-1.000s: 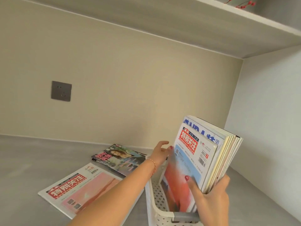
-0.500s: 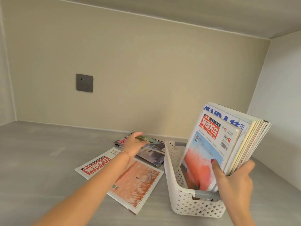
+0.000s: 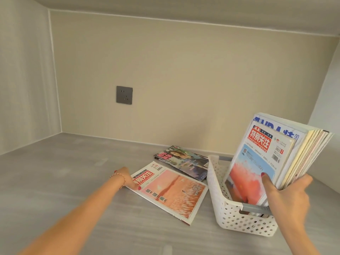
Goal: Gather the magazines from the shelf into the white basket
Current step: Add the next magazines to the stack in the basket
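Note:
A white perforated basket stands on the grey shelf at the right. Several magazines stand upright in it, leaning right, and my right hand grips their lower edge. A pink-covered magazine lies flat left of the basket. My left hand rests on its left corner, fingers curled at the edge. Behind it lies a dark magazine showing a person on its cover, apparently stacked on another.
The grey shelf surface runs wide to the left. A dark wall socket sits on the beige back wall. Side walls close the niche at left and right, and a ceiling panel lies overhead.
My left hand moved from the dark magazine at the back to the left corner of the pink magazine. The view tilted down and left. My right hand kept holding the upright stack.

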